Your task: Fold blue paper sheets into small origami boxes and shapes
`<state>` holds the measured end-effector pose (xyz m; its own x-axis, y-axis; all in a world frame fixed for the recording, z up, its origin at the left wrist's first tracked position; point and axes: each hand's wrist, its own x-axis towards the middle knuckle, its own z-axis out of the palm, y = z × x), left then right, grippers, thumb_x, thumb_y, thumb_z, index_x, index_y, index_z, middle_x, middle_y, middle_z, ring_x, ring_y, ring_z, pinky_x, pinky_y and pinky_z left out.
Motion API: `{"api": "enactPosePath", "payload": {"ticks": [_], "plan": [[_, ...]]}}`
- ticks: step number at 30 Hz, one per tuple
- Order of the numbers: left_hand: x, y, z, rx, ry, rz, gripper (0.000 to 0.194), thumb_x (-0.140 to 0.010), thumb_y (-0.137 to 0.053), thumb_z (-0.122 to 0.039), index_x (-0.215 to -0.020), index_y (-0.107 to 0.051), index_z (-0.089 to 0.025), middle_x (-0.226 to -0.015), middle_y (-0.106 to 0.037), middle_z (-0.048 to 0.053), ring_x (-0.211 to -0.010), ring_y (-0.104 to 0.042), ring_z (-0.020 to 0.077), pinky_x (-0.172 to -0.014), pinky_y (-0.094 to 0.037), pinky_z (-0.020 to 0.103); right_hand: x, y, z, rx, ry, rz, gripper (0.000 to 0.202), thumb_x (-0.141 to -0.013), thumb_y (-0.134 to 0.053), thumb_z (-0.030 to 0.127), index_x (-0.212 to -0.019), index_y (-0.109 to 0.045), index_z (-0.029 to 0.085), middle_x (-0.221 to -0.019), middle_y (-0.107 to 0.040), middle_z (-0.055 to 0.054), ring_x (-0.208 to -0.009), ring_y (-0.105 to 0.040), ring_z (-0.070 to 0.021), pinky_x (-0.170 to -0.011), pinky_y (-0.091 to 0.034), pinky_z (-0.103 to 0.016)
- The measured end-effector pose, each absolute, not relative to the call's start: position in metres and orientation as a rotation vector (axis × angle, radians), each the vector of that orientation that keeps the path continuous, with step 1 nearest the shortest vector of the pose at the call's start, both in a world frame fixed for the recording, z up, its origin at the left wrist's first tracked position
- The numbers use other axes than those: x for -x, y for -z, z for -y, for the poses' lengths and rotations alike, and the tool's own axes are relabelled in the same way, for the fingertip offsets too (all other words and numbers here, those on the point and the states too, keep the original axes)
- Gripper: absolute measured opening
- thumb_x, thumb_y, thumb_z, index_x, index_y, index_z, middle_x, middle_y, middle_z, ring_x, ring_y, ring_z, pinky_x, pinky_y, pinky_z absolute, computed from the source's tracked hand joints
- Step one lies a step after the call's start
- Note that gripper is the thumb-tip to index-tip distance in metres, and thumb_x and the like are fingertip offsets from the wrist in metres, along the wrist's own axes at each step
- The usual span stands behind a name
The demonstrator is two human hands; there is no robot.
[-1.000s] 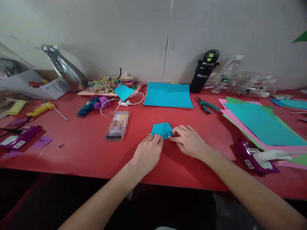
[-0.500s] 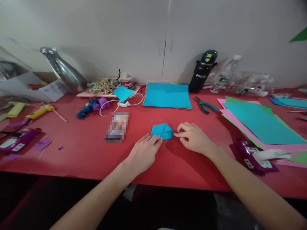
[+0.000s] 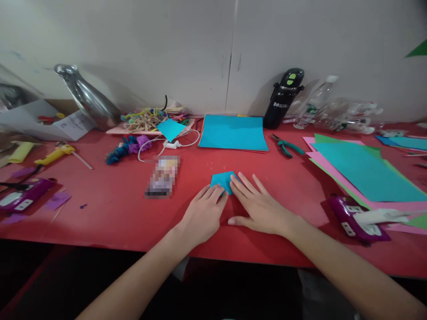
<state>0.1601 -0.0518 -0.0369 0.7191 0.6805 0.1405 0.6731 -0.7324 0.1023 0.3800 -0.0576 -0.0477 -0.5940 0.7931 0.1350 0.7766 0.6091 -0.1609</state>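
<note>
Folded blue paper (image 3: 220, 178): on the table (image 3: 116, 218), at both hands' fingertips; creased into a small, angular piece, so some folding is judged done.
Left hand (image 3: 203, 214): fingers bent onto the paper's near edge; cannot tell whether the thumb pinches it.
Right hand (image 3: 256, 205): fingers spread, tips on the paper's right side, thumb apart from it.
Present fold: judged in progress, being pressed flat; folds remaining cannot be told.
Blue sheet stack (image 3: 233, 132): beyond both hands, unfolded.
Small blue sheet (image 3: 171, 129): beyond and left of the left hand, apparently unfolded.
</note>
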Motion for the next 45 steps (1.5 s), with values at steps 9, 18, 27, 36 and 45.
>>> {"api": "enactPosePath", "payload": {"ticks": [9,18,27,36,45], "plan": [[-0.165,0.043,0.060,-2.832,-0.300,-1.153,0.050,-0.095,-0.042,-0.021,-0.142,-0.047,-0.003,-0.151,-0.046,0.021,-0.144,-0.040,0.0303,-0.118,-0.037,0.045,-0.386,0.046,0.061,1.373,-0.055,2.592,0.099,-0.079,-0.049,0.082,-0.153,-0.038,0.016,-0.162,-0.026,-0.019,-0.151,-0.016,-0.0432,-0.118,-0.008,-0.071],[-0.161,0.042,0.051,-2.831,-0.389,-1.116,0.039,-0.101,-0.039,-0.020,-0.136,-0.055,-0.011,-0.143,-0.058,0.013,-0.134,-0.053,0.0264,-0.113,-0.045,0.045,-0.399,0.036,0.047,1.406,-0.151,2.464,0.077,-0.084,-0.052,0.075,-0.139,-0.058,0.022,-0.161,-0.033,-0.014,-0.150,-0.023,-0.0419,-0.118,-0.018,-0.069],[-0.161,0.044,0.048,-2.801,-0.526,-1.076,0.036,-0.100,-0.041,-0.016,-0.131,-0.059,-0.014,-0.147,-0.053,0.014,-0.136,-0.051,0.0288,-0.112,-0.045,0.048,-0.398,0.054,0.016,1.464,-0.540,2.048,0.047,-0.097,-0.053,0.044,-0.138,-0.054,0.022,-0.141,-0.059,-0.012,-0.134,-0.052,-0.0310,-0.117,-0.032,-0.060],[-0.161,0.045,0.043,-2.533,-0.714,-1.110,0.022,-0.096,-0.051,-0.017,-0.115,-0.062,-0.021,-0.151,-0.046,0.012,-0.139,-0.045,0.0296,-0.111,-0.043,0.052,-0.381,0.051,0.019,1.047,-1.242,1.525,0.048,-0.081,-0.074,0.030,-0.126,-0.058,0.024,-0.115,-0.067,-0.008,-0.100,-0.069,-0.0207,-0.092,-0.057,-0.040],[-0.164,0.038,0.038,-1.968,-0.916,-1.360,0.079,-0.076,-0.080,-0.038,-0.142,-0.040,-0.024,-0.133,-0.059,0.013,-0.121,-0.059,0.0315,-0.097,-0.051,0.048,-0.376,0.032,0.030,1.048,-1.353,1.563,0.020,-0.085,-0.072,0.038,-0.096,-0.073,0.020,-0.087,-0.073,-0.004,-0.075,-0.068,-0.0175,-0.067,-0.056,-0.030]]}}
